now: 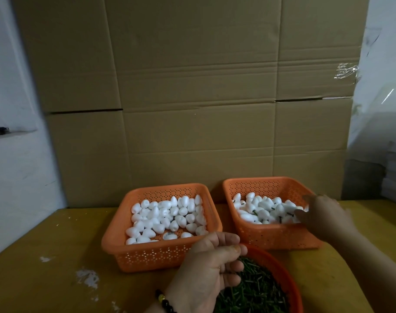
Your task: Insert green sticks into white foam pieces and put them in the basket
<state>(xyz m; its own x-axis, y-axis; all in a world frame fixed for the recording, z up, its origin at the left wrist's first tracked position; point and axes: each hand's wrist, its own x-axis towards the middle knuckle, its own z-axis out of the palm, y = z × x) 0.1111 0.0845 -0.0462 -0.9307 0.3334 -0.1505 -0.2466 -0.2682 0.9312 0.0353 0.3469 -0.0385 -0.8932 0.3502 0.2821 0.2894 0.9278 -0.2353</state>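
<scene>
Partly blurred, the right hand (323,214) is spread over the right basket (271,236); green sticks (255,290) are pinched by the left hand (211,265)

Orange perforated baskets (161,251) hold white foam pieces (167,218); sticks (255,288) look dark green; table (46,256) yellowish.

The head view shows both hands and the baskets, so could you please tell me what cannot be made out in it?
- Right hand: motion-blurred over the right basket; whether it holds a foam piece is unclear.
- Left hand: its fingers curl above the green sticks; any stick pinched is too small to confirm.
- Round red bowl: cut off by the bottom edge.
</scene>
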